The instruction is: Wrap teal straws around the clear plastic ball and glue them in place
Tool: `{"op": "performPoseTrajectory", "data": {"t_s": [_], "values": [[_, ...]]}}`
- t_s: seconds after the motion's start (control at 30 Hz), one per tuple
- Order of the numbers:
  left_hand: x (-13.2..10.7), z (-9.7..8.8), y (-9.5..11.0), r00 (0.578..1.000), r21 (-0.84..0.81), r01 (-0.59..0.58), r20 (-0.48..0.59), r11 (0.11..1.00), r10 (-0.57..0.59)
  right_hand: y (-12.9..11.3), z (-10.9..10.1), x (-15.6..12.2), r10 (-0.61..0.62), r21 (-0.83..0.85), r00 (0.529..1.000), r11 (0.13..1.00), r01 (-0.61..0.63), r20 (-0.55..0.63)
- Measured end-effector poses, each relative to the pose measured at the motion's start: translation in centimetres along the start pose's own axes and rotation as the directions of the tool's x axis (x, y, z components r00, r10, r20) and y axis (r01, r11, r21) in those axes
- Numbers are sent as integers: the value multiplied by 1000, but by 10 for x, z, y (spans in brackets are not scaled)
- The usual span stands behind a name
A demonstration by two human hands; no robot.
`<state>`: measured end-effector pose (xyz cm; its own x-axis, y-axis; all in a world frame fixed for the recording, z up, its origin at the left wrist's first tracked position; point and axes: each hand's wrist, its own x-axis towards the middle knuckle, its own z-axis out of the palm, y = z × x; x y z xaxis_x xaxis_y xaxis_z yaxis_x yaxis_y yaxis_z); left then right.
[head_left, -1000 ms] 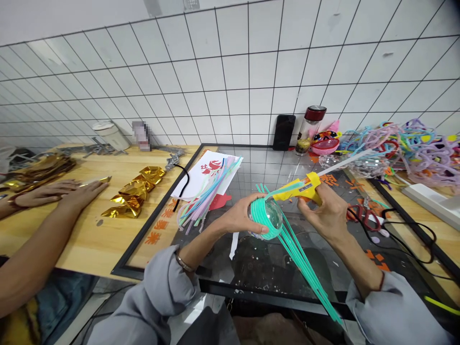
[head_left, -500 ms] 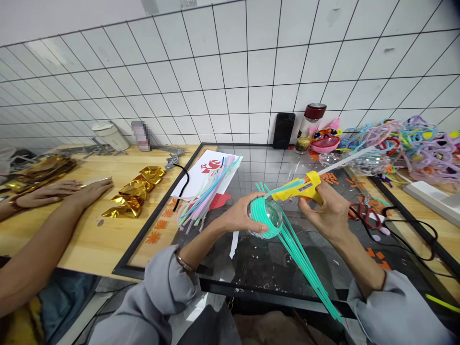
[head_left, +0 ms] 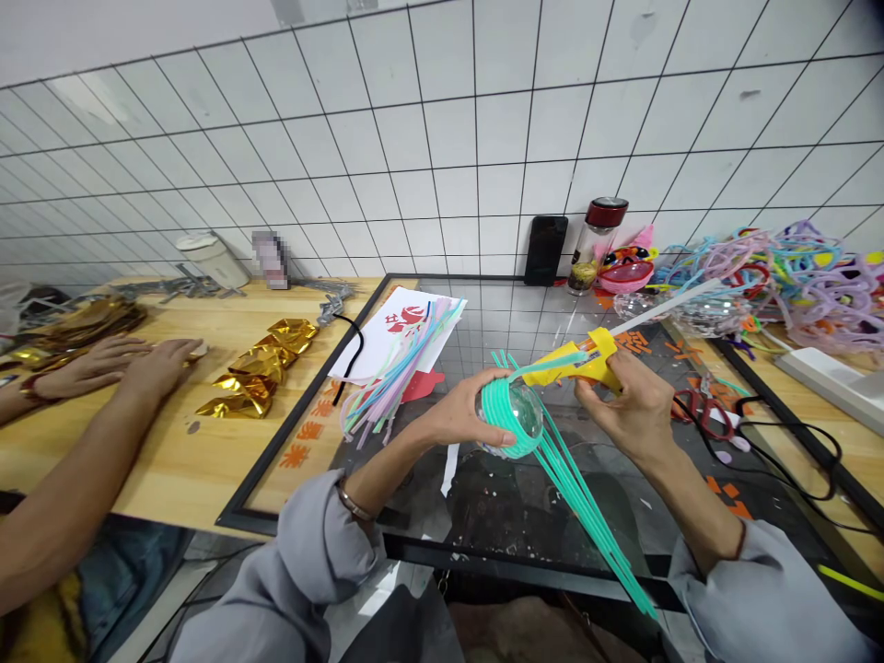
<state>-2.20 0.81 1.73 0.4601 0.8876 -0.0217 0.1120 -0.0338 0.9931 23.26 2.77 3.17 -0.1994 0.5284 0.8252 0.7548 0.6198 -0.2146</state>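
Note:
My left hand [head_left: 459, 419] is closed around a clear ball [head_left: 517, 416] wound with teal plastic strips [head_left: 580, 502], whose loose ends trail down to the lower right. My right hand [head_left: 632, 405] grips a yellow glue gun [head_left: 573, 364], its nozzle pointing left at the top of the ball. Both hands hover over a glass-topped work surface [head_left: 497, 322] with a black frame.
Pastel strips [head_left: 397, 368] lie on white paper [head_left: 393, 331] to the left. Gold foil pieces [head_left: 266, 368] sit on the wooden table, where another person's hands [head_left: 124, 364] rest. A phone [head_left: 544, 250], jar [head_left: 595, 241], red scissors [head_left: 697, 410], black cable [head_left: 794, 442] and tangled coloured hoops [head_left: 794, 276] lie at the right.
My hands, the ball and the glue gun have barely moved. The other person's hands on the left table have drawn slightly closer together.

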Motion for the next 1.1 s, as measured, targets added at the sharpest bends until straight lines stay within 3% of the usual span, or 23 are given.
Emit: {"op": "performPoseTrajectory", "data": {"t_s": [0.6,1.1], "values": [[-2,1,3,998,-17,64,2,998,-64,1,-4,1,-13,27,999,1000,12,41],[-1,0,0,999,12,32,3,999,-32,6,-5,-1,-61,6,997,998,61,45]]}}
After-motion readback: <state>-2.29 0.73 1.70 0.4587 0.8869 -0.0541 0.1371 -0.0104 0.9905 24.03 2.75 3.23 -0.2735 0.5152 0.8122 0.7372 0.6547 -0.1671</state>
